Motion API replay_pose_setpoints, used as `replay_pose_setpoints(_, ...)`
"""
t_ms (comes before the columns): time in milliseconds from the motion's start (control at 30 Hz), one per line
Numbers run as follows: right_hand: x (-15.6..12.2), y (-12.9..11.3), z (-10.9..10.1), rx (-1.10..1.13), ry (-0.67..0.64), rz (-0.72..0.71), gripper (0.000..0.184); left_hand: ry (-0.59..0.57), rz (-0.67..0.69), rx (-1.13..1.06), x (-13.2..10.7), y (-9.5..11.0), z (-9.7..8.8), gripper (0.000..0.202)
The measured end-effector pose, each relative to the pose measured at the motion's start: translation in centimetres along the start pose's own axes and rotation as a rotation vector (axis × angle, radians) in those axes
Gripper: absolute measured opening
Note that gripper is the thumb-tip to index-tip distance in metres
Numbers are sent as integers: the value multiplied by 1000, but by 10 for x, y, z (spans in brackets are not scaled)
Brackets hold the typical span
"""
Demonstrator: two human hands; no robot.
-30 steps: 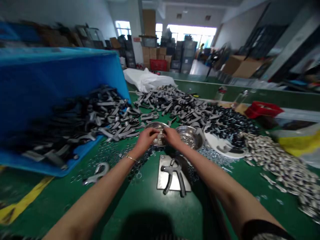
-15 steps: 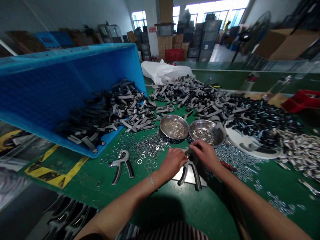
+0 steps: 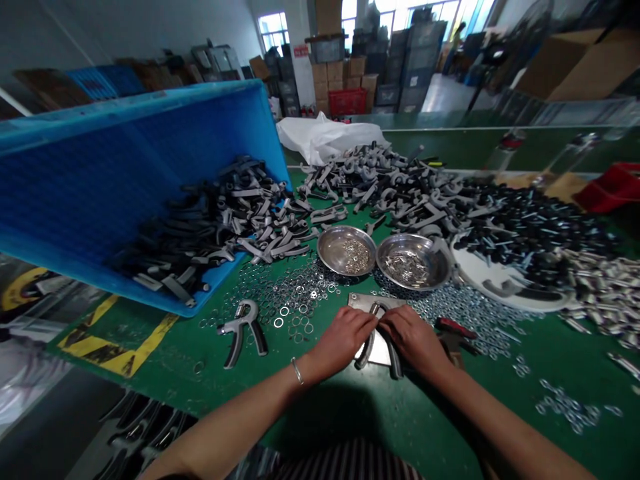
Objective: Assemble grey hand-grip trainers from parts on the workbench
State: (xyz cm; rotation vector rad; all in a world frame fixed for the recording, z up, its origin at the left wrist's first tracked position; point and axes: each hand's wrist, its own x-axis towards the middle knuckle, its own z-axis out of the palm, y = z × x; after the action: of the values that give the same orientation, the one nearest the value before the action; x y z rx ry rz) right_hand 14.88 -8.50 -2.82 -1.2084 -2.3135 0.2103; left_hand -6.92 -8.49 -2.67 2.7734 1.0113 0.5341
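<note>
Two hands meet at 6 o'clock, near the person's body. The left hand [image 3: 344, 343] and the right hand [image 3: 413, 341] are close together and curl over the top of a gray and black hand squeezer [image 3: 395, 360], so both seem closed on it (the fingers hide part of it). The squeezer lies on a flat metal plate [image 3: 373, 301] on a green table [image 3: 350, 427].

A second hand squeezer [image 3: 243, 333] lies at 8 o'clock among small metal rings [image 3: 285, 293]. These two look put together, but many parts are left loose. A big heap of gray and black handles [image 3: 240, 200] spills from a blue bin [image 3: 150, 167] at 10 o'clock, and more gray handles [image 3: 380, 180] lie at 12 o'clock.

A steel bowl [image 3: 346, 251] and a second steel bowl [image 3: 413, 261] hold small metal bits at 12 o'clock. Black bolts [image 3: 525, 227] are heaped at 2 o'clock beside a white tray [image 3: 475, 280], silver tubes [image 3: 607, 293] lie at 3 o'clock, and a red-handled tool [image 3: 453, 328] sits at 4 o'clock.
</note>
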Motion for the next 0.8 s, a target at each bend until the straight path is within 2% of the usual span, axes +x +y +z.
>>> replay_pose_setpoints(100, 0, -3, 0, -67, -18, -17, 21, -32, -15, -79, -10, 3, -2, 46)
replay_pose_setpoints(300, -5, -10, -3, -165, -79, -110, 26, 7, -248, -274, -7, 11, -5, 54)
replay_pose_setpoints(500, -22, -11, -12, -359, -175, -260, 49, 23, -244, -342, -7, 10, -9, 49)
replay_pose_setpoints(667, -25, -15, -15, -414, -225, -263, 55, 82, -244, -277, 3, -8, -24, 34)
replay_pose_setpoints(800, -22, -15, -21, -384, -260, -266, 61, 106, -245, -167, 39, -38, -50, 30)
